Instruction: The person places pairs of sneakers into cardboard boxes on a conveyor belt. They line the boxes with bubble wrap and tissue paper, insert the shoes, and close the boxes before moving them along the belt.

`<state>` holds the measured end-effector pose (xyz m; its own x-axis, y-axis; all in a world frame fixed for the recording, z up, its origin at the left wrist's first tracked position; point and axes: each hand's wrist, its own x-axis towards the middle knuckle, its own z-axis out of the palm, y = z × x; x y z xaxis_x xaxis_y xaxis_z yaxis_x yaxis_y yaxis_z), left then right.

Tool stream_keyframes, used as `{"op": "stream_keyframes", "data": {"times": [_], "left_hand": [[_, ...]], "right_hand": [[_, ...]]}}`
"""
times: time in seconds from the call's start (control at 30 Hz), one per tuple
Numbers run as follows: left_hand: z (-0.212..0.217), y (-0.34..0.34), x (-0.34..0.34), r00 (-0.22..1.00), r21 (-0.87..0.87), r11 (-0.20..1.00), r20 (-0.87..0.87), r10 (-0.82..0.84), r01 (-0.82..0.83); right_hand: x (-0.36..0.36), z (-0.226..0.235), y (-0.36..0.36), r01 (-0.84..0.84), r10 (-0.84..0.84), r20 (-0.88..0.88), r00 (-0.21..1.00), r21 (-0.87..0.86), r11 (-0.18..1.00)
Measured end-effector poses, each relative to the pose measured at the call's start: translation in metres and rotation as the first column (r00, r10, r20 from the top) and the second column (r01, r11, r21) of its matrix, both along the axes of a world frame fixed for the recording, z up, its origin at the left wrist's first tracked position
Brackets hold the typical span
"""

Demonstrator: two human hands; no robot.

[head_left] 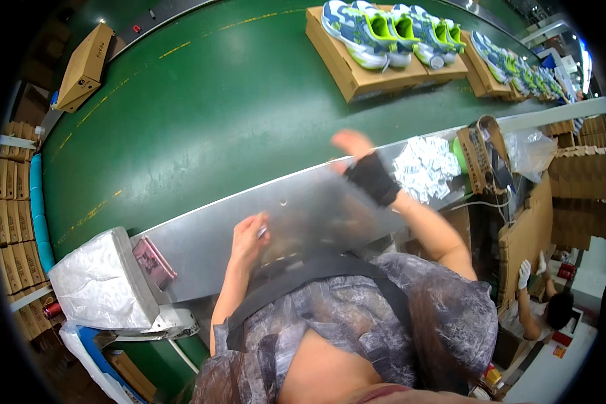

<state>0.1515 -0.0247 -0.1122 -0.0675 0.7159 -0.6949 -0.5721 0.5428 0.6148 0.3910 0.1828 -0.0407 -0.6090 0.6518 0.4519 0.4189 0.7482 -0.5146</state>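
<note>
My left hand point(248, 237) is above the steel ledge with its fingers curled together. A small pale, shiny bit shows at the fingertips, too small to name. My right hand point(365, 167), in a black fingerless glove point(372, 179), reaches over the ledge's far edge toward the green belt. Its bare fingers are spread and blurred by motion, with nothing visible in them. Just right of that hand lies a loose pile of small white printed labels point(426, 168) on the steel ledge point(202, 232).
Across the green conveyor belt point(202, 114), blue, white and lime sneakers point(390, 34) sit on cardboard boxes point(357, 77). A pink case point(153, 261) and a white wrapped block point(101, 276) are at left. An open carton point(477, 155) stands right; another person's gloved hand point(524, 274) shows beyond.
</note>
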Motion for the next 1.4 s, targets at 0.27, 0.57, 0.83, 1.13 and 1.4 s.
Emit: {"op": "stream_keyframes", "data": {"times": [0.27,0.57,0.83,1.13,1.4], "left_hand": [[-0.015,-0.032,-0.01,0.894,0.031,0.948,0.342,0.289,-0.318],[-0.003,-0.044,-0.014,0.926,0.064,0.927,0.108,0.363,-0.371],[0.092,0.018,-0.051,0.59,0.525,0.754,-0.485,0.645,-0.393],[0.005,0.09,-0.042,0.655,0.068,0.993,-0.756,-0.009,0.092],[0.011,0.089,-0.036,0.726,0.108,0.993,-0.685,0.048,0.036]], "right_hand": [[0.012,0.087,0.243,0.388,-0.432,0.573,0.696,0.206,0.899],[0.065,0.021,0.212,0.05,-0.157,0.23,0.96,0.414,0.909],[-0.006,0.059,-0.01,-0.613,0.491,0.489,0.721,0.119,0.781],[-0.075,0.045,-0.027,-0.653,0.729,0.135,0.671,-0.358,0.667],[0.02,-0.048,0.193,0.164,-0.385,0.758,0.527,0.354,0.921]]}}
